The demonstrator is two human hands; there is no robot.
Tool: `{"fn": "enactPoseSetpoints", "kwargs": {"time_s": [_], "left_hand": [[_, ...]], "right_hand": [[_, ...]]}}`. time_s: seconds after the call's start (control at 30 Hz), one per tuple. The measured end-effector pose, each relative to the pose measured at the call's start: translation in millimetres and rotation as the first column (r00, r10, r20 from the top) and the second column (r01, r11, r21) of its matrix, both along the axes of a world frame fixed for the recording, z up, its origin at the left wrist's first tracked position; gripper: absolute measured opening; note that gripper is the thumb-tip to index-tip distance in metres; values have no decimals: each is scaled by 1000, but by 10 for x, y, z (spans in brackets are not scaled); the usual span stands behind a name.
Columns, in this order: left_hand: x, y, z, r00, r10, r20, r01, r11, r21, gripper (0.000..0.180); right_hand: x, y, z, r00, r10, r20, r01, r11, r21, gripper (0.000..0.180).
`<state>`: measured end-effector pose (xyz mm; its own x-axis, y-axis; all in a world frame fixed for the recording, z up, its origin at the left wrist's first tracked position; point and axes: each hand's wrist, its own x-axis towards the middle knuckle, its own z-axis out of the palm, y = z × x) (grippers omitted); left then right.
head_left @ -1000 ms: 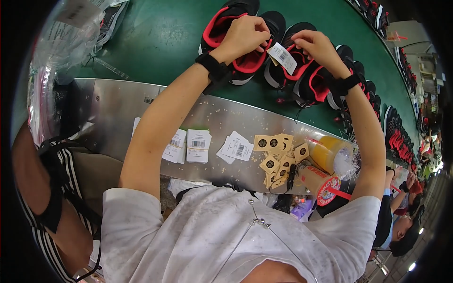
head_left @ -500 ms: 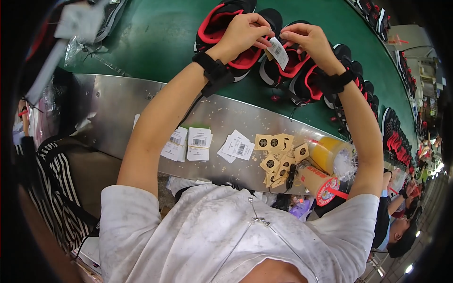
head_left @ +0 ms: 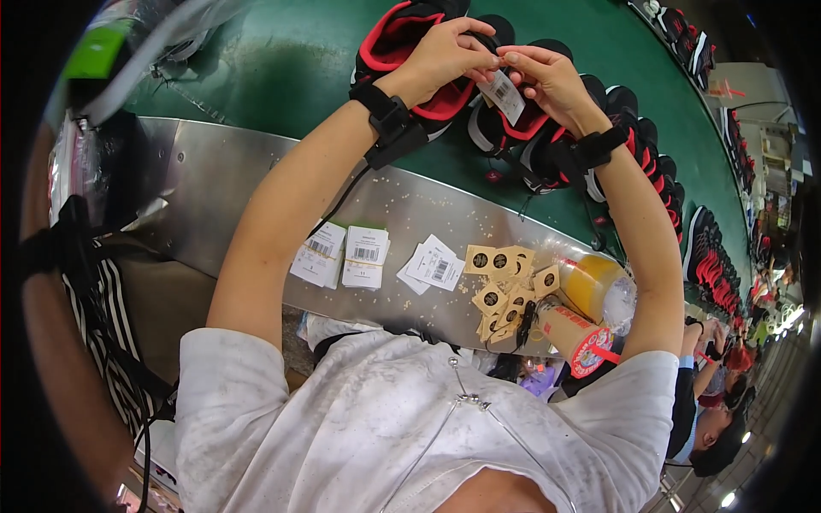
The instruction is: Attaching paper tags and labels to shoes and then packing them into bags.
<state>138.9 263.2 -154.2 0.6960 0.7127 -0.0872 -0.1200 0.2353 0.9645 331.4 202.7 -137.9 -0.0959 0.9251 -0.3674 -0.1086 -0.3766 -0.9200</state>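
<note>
My left hand (head_left: 445, 58) and my right hand (head_left: 552, 84) are closed in pinches, fingertips together at the upper end of a white hang tag (head_left: 502, 96) with a barcode. Any cord between the fingertips is too small to make out. Below the tag is a black shoe with a red lining (head_left: 526, 124), partly covered by tag and hands. Left of it, another black and red shoe (head_left: 389, 47) stands next to my left wrist. More such shoes (head_left: 617, 115) continue to the right, beyond my right wrist.
The shoes stand on a green surface (head_left: 274, 73). Along its near side runs a metal ledge (head_left: 231, 167) with banded white tags (head_left: 365, 256), loose white tags (head_left: 432, 263), tan square stickers (head_left: 492, 299), a yellow drink cup (head_left: 586, 286) and a tan cup (head_left: 573, 338). A co-worker (head_left: 705, 419) is at the right.
My hands have drawn together, the right one moving slightly left and the fingertips now meeting. The tag has shifted a little left. At the upper left, a bright green object has come into view.
</note>
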Motion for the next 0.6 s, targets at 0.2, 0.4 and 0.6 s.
{"fn": "enactPoseSetpoints", "kwargs": {"time_s": [0.2, 0.4, 0.6], "left_hand": [[-28, 11, -40, 1000, -6, 10, 6, 1000, -11, 50], [-74, 62, -9, 994, -41, -99, 55, 988, 143, 44], [-46, 159, -23, 998, -29, -61, 43, 967, 251, 27]], "right_hand": [[-48, -12, 10, 999, 1, 46, -2, 1000, 16, 25], [-153, -3, 76, 964, -2, 267, -14, 998, 56, 23], [-278, 29, 143, 845, -57, 532, -101, 959, 264, 21]]}}
